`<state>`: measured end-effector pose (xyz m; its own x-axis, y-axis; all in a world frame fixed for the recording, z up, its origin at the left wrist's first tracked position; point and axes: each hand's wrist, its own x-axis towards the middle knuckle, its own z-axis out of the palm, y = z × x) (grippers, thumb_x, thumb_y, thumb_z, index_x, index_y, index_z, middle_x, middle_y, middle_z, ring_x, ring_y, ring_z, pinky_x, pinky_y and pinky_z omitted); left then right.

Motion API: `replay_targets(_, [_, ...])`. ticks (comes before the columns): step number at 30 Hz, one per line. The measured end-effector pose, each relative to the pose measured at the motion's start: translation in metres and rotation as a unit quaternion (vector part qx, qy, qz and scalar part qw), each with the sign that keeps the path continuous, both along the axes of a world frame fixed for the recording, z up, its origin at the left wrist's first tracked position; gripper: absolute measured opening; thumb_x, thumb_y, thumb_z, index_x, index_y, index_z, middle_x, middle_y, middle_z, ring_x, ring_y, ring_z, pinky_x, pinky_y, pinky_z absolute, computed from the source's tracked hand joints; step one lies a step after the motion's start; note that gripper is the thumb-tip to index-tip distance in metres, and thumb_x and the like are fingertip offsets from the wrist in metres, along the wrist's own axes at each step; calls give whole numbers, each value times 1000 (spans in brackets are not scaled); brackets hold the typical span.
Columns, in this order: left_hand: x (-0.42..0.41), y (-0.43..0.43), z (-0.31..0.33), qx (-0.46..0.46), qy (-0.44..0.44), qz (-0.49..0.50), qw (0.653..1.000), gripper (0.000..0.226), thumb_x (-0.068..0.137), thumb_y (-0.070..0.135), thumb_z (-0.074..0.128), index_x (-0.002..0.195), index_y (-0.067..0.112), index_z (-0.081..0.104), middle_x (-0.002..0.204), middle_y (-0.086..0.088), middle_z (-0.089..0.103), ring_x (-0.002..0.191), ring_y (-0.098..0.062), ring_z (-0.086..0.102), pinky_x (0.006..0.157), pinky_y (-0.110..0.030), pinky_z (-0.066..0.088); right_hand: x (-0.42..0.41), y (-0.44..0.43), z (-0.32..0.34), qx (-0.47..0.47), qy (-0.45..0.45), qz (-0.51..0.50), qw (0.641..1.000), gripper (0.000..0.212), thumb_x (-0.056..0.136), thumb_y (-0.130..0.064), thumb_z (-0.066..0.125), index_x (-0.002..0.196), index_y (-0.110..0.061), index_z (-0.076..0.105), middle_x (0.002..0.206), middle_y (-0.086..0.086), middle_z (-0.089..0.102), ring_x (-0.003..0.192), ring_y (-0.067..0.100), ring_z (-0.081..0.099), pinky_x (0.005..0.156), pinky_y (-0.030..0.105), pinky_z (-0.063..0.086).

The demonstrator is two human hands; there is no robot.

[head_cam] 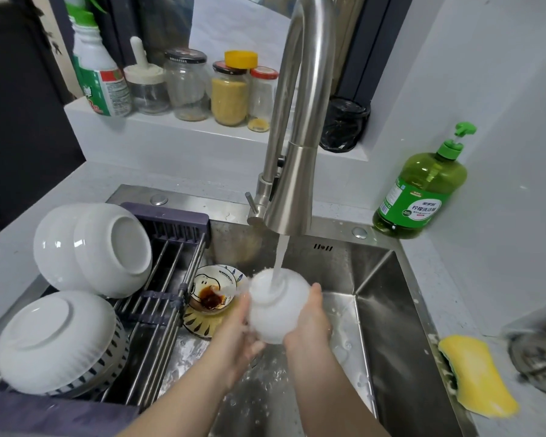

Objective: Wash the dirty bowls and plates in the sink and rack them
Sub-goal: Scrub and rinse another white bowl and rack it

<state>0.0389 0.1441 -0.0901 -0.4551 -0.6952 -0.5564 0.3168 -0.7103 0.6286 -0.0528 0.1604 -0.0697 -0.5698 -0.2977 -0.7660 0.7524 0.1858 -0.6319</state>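
While water from the tap (297, 184) strikes its upturned base, the white bowl (278, 310) hangs over the sink (379, 279), with the left hand (238, 332) at its 8 o'clock and the right hand (309, 323) at 4, blurred fingers curled round its sides; wet, glazed and breakable, it probably needs a firm two-sided grip.

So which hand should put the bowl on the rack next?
Probably the left hand: it grips the white bowl too, and the rack lies on its side of the sink.
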Motion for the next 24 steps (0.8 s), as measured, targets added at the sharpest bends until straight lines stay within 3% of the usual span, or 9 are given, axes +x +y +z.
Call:
replay_targets(2, [3, 7, -1, 57, 66, 2, 996, 25, 93, 30, 43, 97, 11, 58, 79, -8, 72, 65, -18, 70, 52, -26, 57, 0, 0, 1, -19, -16, -2, 1000, 42, 88, -46, 55, 93, -4, 48, 81, 13, 55, 74, 30, 53, 69, 41, 46])
replay_targets(5, [3, 3, 3, 77, 99, 32, 992, 22, 94, 22, 43, 99, 6, 57, 83, -15, 71, 79, -26, 66, 56, -32, 57, 4, 1, 0, -89, -33, 14, 995, 32, 94, -38, 48, 93, -6, 49, 73, 8, 54, 64, 27, 52, 63, 37, 48])
replay_targets(8, [10, -13, 8, 50, 72, 5, 996, 21, 89, 20, 47, 102, 5, 55, 96, -17, 65, 88, -29, 59, 54, -34, 57, 4, 4, -13, -134, -73, 49, 987, 32, 94, -35, 48, 105, -7, 59, 88, 14, 65, 75, 32, 60, 45, 30, 53])
replay_targets(10, [20, -24, 9, 14, 45, -64, 997, 28, 79, 20, 52, 103, 5, 57, 99, -17, 66, 89, -30, 60, 57, -34, 58, -2, 1, -24, -127, -86, 94, 984, 38, 88, -39, 53, 107, -7, 63, 101, 19, 65, 86, 38, 61, 55, 37, 54])
replay_targets(13, [25, -28, 15, -17, 31, -144, 989, 20, 87, 15, 47, 99, 7, 60, 83, -12, 72, 76, -25, 68, 58, -33, 58, -10, -2, -26, -70, -74, 145, 984, 34, 79, -32, 59, 97, -3, 61, 91, 17, 61, 82, 34, 57, 71, 39, 47])
replay_targets(16, [7, -25, 13, -38, -108, -113, 987, 26, 92, 33, 49, 97, 12, 62, 81, -7, 70, 72, -24, 64, 61, -31, 50, -11, -1, -23, -64, -73, 130, 987, 24, 67, -24, 67, 82, -8, 58, 76, 10, 59, 70, 28, 55, 67, 32, 45])
replay_targets(18, [-6, -27, 6, -23, -208, -30, 977, 32, 89, 39, 52, 95, 9, 62, 83, -8, 66, 73, -24, 60, 64, -29, 45, -9, 0, -22, -61, -41, 78, 994, 16, 79, -18, 57, 66, -12, 52, 61, 6, 54, 58, 23, 49, 57, 25, 39])
replay_targets(20, [-10, -35, 4, -32, -251, -4, 967, 31, 90, 31, 51, 98, 2, 61, 85, -9, 63, 77, -25, 58, 68, -30, 47, -4, 4, -21, -64, -28, 66, 995, 20, 83, -18, 52, 64, -11, 52, 58, 6, 56, 58, 23, 49, 56, 27, 40])
replay_targets(24, [-10, -49, 7, -151, -331, -76, 928, 32, 94, 14, 46, 114, -8, 57, 103, -14, 58, 94, -27, 54, 85, -33, 44, 8, 9, -22, -40, 13, 95, 995, 16, 77, -22, 61, 74, -6, 62, 70, 8, 59, 61, 24, 54, 57, 28, 44])
